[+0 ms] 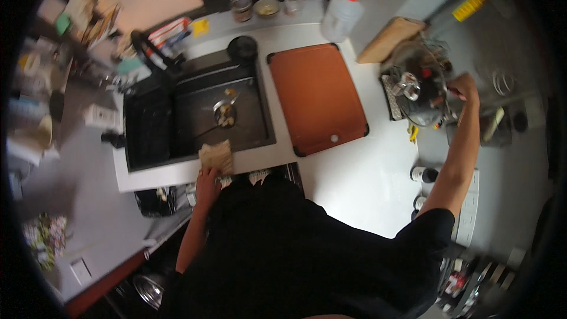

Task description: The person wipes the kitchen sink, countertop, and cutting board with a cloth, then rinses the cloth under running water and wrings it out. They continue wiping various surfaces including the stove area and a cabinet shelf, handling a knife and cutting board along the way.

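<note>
My left hand grips the lower end of a beige cloth, which lies over the front edge of the black sink. Stretched far to the right, my right hand is at the edge of a round clear glass lid or bowl with a shiny rim. Its fingers are partly hidden, so a grip cannot be made out. Inside the sink, a long-handled metal ladle or strainer sits among pale food scraps. An orange-brown cutting board with black corners lies right of the sink.
A translucent jug with a red cap stands at the back, near a leaning wooden board. The black faucet rises behind the sink. Dark bottles stand on the right by my forearm. Jars and a bowl line the sill.
</note>
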Available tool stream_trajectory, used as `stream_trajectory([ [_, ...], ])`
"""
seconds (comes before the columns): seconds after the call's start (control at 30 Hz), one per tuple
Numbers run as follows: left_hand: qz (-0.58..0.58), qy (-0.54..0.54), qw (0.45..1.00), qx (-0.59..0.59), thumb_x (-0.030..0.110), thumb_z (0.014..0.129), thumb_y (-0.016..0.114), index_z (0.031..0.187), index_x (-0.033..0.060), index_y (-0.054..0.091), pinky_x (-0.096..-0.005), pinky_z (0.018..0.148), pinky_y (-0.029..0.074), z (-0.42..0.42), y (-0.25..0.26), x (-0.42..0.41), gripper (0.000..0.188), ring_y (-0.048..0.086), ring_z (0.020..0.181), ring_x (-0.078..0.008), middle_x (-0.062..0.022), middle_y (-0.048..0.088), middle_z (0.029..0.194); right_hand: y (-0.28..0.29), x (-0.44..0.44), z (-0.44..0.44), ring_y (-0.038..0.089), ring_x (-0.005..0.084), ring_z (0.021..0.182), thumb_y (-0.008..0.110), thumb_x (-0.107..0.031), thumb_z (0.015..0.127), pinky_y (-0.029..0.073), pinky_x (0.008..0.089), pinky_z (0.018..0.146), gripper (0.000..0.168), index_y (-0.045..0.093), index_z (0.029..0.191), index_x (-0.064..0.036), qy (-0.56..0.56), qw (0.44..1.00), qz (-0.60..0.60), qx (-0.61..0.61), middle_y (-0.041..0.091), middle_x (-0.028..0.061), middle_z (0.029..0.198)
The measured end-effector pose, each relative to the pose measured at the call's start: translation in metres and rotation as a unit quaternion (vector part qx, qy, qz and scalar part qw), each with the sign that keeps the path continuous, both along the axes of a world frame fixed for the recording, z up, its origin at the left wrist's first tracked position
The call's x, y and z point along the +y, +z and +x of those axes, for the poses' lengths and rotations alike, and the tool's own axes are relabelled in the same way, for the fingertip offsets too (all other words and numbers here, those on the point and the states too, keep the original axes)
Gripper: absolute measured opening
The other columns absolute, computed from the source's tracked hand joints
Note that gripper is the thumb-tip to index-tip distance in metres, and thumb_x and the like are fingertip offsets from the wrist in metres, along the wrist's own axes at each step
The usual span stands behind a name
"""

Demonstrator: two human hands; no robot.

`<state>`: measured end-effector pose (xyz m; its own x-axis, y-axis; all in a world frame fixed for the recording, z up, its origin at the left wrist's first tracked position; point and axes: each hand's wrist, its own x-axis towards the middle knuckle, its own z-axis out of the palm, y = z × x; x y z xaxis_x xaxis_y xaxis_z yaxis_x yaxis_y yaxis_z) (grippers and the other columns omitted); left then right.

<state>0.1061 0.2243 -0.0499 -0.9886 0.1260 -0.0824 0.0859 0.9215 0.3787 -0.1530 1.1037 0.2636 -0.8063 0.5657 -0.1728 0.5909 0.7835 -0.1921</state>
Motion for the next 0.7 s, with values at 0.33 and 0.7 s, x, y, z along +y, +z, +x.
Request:
stream_trajectory([
  [0.33, 0.074, -0.031, 0.997, 0.008, 0.003, 0.085, 0.070, 0.118, 0.0102, 0.068, -0.0529, 0.095, 0.051, -0.008, -0.016, -0.021, 0.034, 0.061, 0.118, -0.0403, -0.0148, 0.063, 0.119, 0.014, 0.013, -0.011, 0.075, 0.0423, 0.106, 0.064, -0.036, 0.100, 0.058, 0.0554, 0.087, 0.038, 0.079, 0.117, -0.007, -0.120, 0.935, 0.315, 0.107, 0.080, 0.0173, 0.113],
  [0.7, 0.162, -0.016, 0.986, -0.023, 0.002, 0.086, 0.068, 0.118, 0.0118, 0.071, -0.0495, 0.100, 0.049, -0.020, -0.014, -0.070, 0.033, 0.062, 0.118, -0.0366, -0.0104, 0.065, 0.121, -0.138, -0.528, -0.009, 0.079, 0.0295, 0.090, 0.065, -0.009, 0.103, 0.061, 0.0413, 0.080, 0.027, 0.076, 0.128, -0.012, 0.376, 0.912, -0.096, 0.134, 0.081, 0.0173, 0.107],
])
